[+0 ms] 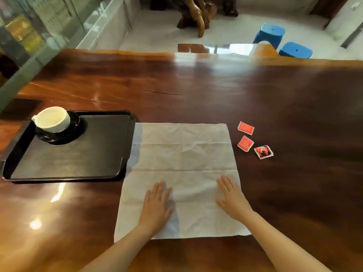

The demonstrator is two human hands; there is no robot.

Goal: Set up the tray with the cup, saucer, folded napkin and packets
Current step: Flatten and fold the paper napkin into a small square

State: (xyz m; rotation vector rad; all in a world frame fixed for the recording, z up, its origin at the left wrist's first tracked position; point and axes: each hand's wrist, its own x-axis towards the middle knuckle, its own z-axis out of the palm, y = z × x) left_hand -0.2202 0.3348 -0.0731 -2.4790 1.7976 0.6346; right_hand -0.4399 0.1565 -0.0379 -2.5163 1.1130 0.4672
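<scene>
Both hands, left hand (pixel 157 203) and right hand (pixel 231 199), lie flat with fingers spread, gripping nothing, on the napkin (pixel 182 163). It looks thin, limp and creased, so it is best pinched at the six o'clock corners and folded toward twelve.

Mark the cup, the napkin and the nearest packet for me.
cup (pixel 52 119): head view, on its white side wall.
napkin (pixel 182 154): head view, on its creased middle.
nearest packet (pixel 263 152): head view, on its printed face.

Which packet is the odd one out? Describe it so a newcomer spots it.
Start at the white napkin spread on the wooden table. Three packets lie right of it. The odd packet is nearest the person and rightmost, with a dark printed picture; the other two are plain red.
</scene>
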